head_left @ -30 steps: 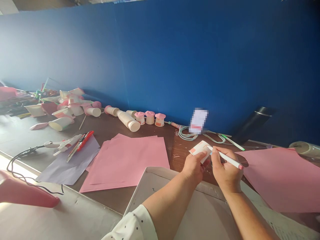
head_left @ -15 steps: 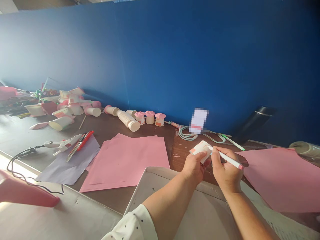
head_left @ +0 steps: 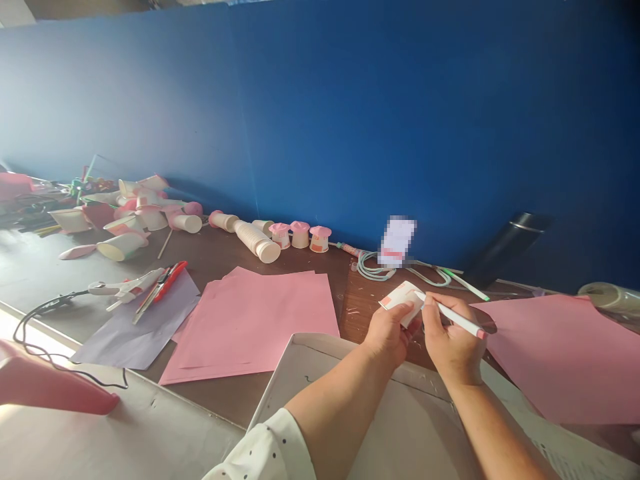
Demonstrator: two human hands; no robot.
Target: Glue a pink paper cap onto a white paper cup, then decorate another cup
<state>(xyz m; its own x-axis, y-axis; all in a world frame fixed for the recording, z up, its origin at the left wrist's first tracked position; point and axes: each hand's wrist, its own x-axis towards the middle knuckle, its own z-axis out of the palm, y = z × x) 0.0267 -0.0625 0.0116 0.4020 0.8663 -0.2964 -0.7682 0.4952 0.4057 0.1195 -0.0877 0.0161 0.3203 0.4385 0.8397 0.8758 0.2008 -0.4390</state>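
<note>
My left hand [head_left: 391, 333] is closed round a small white paper cup [head_left: 399, 294] with pinkish-orange markings, held tilted over the table. A white marker pen [head_left: 459, 317] with a pink end is pinched in my right hand [head_left: 453, 343], its tip at the cup's side. Behind, by the blue wall, stand several upside-down paper cups with pink paper roofs [head_left: 320, 231] and drawn marks. A long nested stack of paper cups [head_left: 256, 240] lies on its side left of them.
Pink paper sheets [head_left: 260, 320] lie at centre-left, another pink sheet [head_left: 565, 353] at right. A red utility knife [head_left: 163, 288] and glue gun [head_left: 130, 287] rest on grey paper. A phone [head_left: 397, 241], coiled cable [head_left: 373, 268] and dark flask [head_left: 510, 247] are by the wall.
</note>
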